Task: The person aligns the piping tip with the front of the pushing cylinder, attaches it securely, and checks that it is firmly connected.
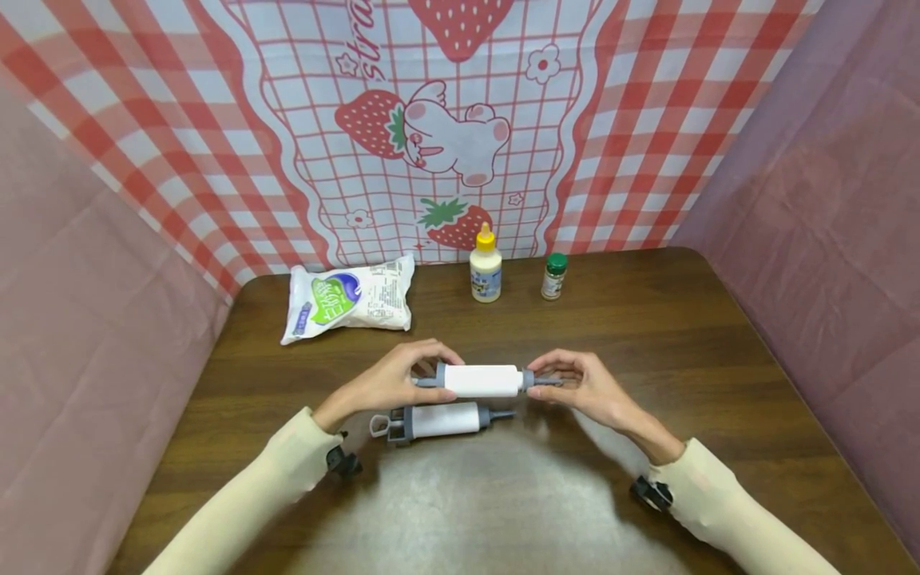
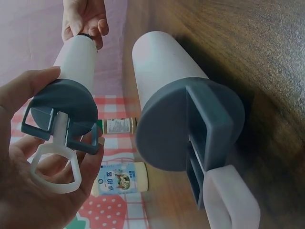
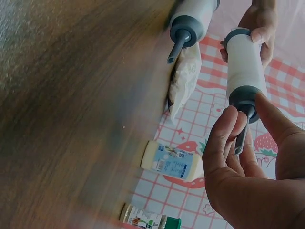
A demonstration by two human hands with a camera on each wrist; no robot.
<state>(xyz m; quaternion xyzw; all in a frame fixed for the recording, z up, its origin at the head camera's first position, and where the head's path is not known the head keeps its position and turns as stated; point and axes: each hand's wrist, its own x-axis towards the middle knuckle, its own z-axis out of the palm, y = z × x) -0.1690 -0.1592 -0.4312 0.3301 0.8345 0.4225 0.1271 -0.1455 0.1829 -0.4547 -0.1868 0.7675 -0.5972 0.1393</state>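
A large white plunger syringe [image 1: 481, 381] with grey end fittings is held level between both hands, above the table. My left hand [image 1: 398, 377] grips its grey handle end; the left wrist view shows the thumb and fingers around the grey flange [image 2: 62, 102], with a pale pull ring [image 2: 57, 174] sticking out. With thumb and fingertips, my right hand [image 1: 592, 387] pinches the grey nozzle cap [image 3: 245, 98] at the other end. The thin nozzle tube [image 3: 242, 138] points out past those fingers. A second, similar syringe [image 1: 446, 419] lies on the table just in front, nozzle to the right.
On the brown wooden table [image 1: 503, 511], a white printed bag [image 1: 374, 295] lies at the back left. A yellow-capped squeeze bottle [image 1: 485, 275] and a small green-lidded jar [image 1: 553, 281] stand near the back edge. Behind hangs a red checked strawberry cloth [image 1: 647, 120].
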